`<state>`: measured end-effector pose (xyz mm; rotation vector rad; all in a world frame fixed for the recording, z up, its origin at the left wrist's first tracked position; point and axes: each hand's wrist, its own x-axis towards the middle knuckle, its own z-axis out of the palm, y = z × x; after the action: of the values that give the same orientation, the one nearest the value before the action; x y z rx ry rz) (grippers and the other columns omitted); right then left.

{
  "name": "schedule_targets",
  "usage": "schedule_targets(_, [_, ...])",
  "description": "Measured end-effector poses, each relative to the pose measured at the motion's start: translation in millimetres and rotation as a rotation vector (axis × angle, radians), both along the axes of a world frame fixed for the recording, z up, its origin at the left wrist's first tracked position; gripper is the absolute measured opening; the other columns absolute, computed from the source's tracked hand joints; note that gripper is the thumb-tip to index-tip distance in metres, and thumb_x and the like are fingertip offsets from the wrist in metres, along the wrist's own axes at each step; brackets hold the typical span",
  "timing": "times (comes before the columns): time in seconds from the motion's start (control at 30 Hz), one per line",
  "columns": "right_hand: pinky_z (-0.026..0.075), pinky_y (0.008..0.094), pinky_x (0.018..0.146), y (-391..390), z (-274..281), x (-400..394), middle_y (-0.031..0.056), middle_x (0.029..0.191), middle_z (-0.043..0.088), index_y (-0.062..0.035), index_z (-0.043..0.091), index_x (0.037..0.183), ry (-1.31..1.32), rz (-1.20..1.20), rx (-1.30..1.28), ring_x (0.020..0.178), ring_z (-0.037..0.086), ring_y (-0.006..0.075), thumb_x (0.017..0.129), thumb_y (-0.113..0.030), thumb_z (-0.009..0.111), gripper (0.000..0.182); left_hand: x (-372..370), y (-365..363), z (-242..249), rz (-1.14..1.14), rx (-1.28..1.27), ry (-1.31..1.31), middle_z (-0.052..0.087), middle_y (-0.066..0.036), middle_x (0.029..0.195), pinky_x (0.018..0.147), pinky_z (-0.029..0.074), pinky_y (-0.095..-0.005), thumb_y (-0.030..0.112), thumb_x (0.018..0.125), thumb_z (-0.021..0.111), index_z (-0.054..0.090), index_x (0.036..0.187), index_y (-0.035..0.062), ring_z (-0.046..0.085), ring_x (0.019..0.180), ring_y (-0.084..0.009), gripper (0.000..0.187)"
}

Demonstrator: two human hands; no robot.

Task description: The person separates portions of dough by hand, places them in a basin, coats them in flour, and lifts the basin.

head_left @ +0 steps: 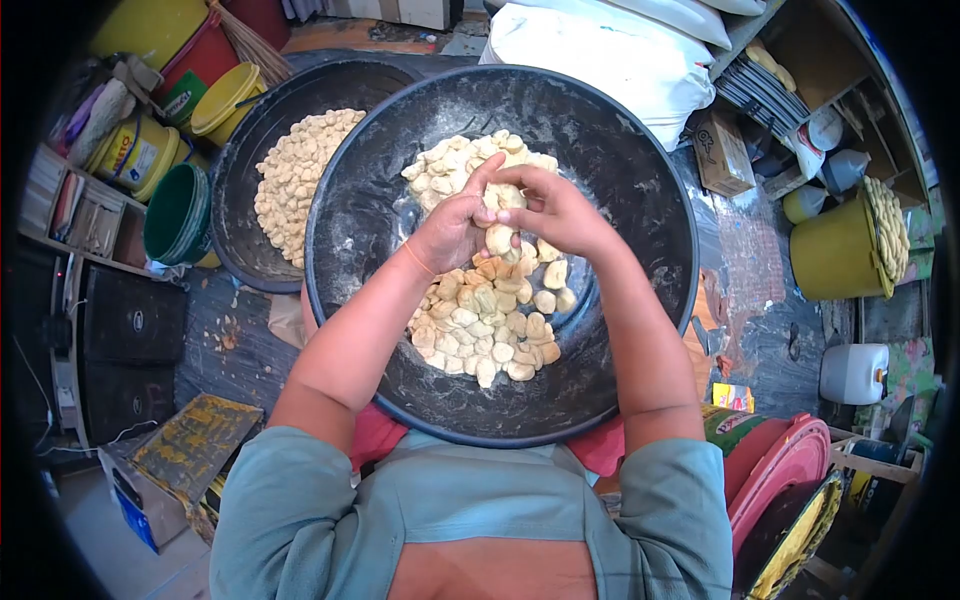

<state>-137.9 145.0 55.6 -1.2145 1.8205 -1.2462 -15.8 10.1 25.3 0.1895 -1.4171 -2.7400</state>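
My left hand (452, 228) and my right hand (562, 212) meet over a large black basin (630, 350), both closed on pale dough pieces (502, 236) between their fingers. How many pieces they hold is partly hidden by the fingers. Below my hands lies a heap of flattened, rounded dough pieces (478, 325) in the basin. Farther back, a second heap of paler dough lumps (440, 168) sits partly behind my hands. Flour dusts the basin's walls.
Another black basin (232, 200), full of small dough lumps (305, 175), stands at the left, partly behind the large one. White sacks (590, 70) lie at the back. A yellow bucket (835, 250), a cardboard box (722, 155) and a white jug (853, 374) are at the right.
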Motion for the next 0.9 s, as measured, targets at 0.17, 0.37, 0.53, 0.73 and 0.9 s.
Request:
schedule_targets(0.17, [0.050,0.0295,0.076,-5,-4,-7,0.0030,0.090,0.061,-0.0011,0.060,0.102,-0.182,-0.275,-0.191,0.077,0.055,0.0088,0.092,-0.013,0.059,0.016,-5,-8,-1,-0.080,0.011,0.028,0.060,-0.019,0.110,0.044,0.045,-0.0192,0.008,0.075,0.037,0.028,0.144,0.0106,0.063,0.069,-0.0173,0.070])
schedule_targets(0.37, [0.047,0.0226,0.066,-4,-4,-15,0.0027,0.083,0.060,-0.0033,0.060,0.102,-0.177,-0.443,-0.391,0.078,0.056,0.0069,0.095,-0.020,0.055,0.019,-11,-23,-29,-0.027,0.031,0.060,0.060,-0.010,0.090,0.044,0.041,-0.0189,0.019,0.089,0.041,0.043,0.128,0.0058,0.061,0.071,-0.0137,0.041])
schedule_targets(0.53, [0.049,0.0256,0.069,-4,-3,-4,0.0035,0.092,0.060,-0.0033,0.059,0.103,-0.435,-0.177,-0.327,0.080,0.057,0.0093,0.096,-0.019,0.053,0.018,-6,0,1,0.021,-0.105,-0.077,0.061,-0.005,0.089,0.042,0.037,-0.0158,0.026,0.092,0.051,0.048,0.121,0.0052,0.060,0.069,-0.0079,0.035])
schedule_targets(0.73, [0.046,0.0248,0.080,-4,-6,-16,0.0041,0.095,0.058,-0.0019,0.060,0.104,-0.307,-0.488,-0.524,0.087,0.055,0.0104,0.094,-0.012,0.055,0.015,-6,-6,-2,0.005,-0.133,-0.134,0.060,-0.002,0.092,0.041,0.034,-0.0147,0.024,0.091,0.055,0.049,0.120,0.0049,0.059,0.068,-0.0072,0.036])
schedule_targets(0.9, [0.043,0.0261,0.089,-5,-3,-15,0.0072,0.104,0.058,-0.0014,0.057,0.108,-0.117,-0.672,-0.654,0.097,0.054,0.0123,0.094,-0.006,0.053,0.016,-9,-13,-12,0.093,-0.016,-0.071,0.060,-0.002,0.086,0.045,0.040,-0.0180,0.019,0.087,0.054,0.053,0.110,0.0065,0.061,0.070,-0.0080,0.026])
